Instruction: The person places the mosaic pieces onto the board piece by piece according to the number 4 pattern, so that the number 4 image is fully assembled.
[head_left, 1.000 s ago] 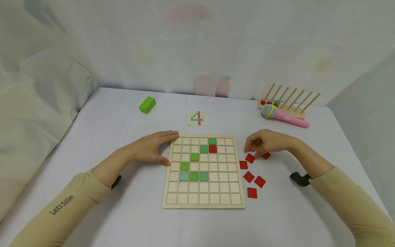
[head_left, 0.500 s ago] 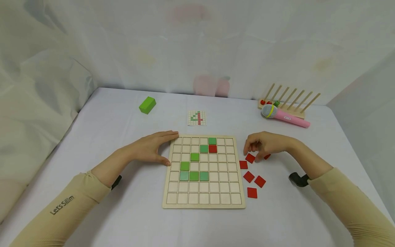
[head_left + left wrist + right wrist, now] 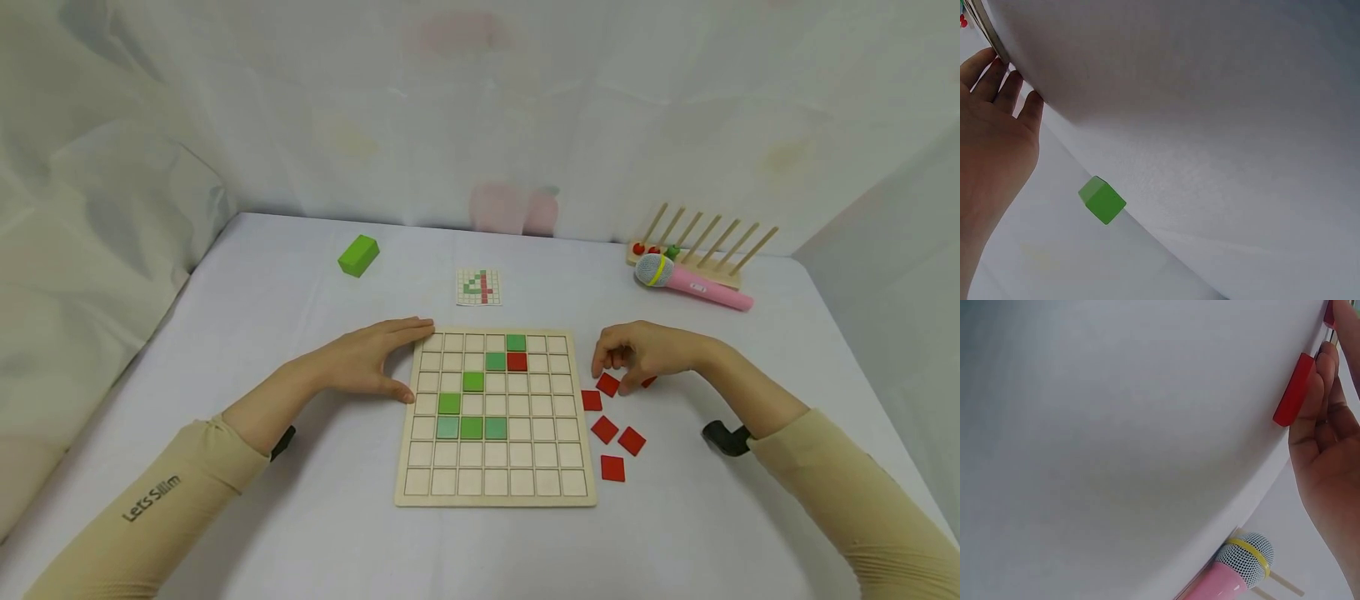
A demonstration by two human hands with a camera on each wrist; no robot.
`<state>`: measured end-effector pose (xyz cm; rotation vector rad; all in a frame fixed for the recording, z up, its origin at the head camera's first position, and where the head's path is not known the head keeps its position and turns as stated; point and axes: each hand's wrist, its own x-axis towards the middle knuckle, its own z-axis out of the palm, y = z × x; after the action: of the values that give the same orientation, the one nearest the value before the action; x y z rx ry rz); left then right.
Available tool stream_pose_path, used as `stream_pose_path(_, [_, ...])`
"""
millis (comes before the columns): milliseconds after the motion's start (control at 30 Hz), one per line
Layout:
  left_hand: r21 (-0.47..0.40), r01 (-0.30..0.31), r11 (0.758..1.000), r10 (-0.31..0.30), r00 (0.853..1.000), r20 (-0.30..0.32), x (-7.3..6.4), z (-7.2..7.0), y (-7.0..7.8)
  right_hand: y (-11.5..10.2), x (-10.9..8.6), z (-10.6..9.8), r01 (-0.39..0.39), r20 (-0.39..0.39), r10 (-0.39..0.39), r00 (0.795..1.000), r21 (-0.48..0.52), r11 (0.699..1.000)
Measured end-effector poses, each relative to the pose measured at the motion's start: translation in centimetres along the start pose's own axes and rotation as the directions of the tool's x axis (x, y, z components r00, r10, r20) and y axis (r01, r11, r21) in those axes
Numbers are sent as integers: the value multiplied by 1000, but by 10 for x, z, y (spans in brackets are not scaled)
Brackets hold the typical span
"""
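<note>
A square wooden grid board [image 3: 495, 501] lies on the white table, with several green tiles [image 3: 472, 427] and one red tile [image 3: 517, 361] in its cells. My left hand [image 3: 363, 354] rests at the board's upper left edge, thumb and fingers spread and fairly straight. To the right of the board, my right hand [image 3: 651, 348] has thumb and index fingertip at opposite sides of a loose red tile [image 3: 608, 384], pinching it at the table. Its other fingers are curled in. Another red tile [image 3: 1294, 390] lies by the curled fingers in the right wrist view, mostly hidden in the head view.
Several more red tiles [image 3: 612, 468] lie along the board's right side. A small pattern card [image 3: 478, 287] is behind the board. At the back left stands a green block [image 3: 358, 255]. A pink toy microphone [image 3: 697, 283] lies before a wooden peg rack [image 3: 720, 273] at the back right.
My right hand has shifted slightly down toward the nearest red tile, its thumb coming to the tile's side, and then stays still. The left hand and board have not moved.
</note>
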<state>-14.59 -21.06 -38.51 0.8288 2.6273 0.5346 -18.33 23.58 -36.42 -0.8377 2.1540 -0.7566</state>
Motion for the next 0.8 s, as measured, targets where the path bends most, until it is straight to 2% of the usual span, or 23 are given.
stream_pose_path(367, [2, -3, 1000, 3, 1000, -7, 0, -1, 1, -3, 1, 0, -15, -39, 12, 999, -66, 998])
stream_pose_path(800, [0, -11, 1000, 11, 1000, -10, 0, -1, 1, -4, 6, -2, -56, -64, 52, 997, -61, 997])
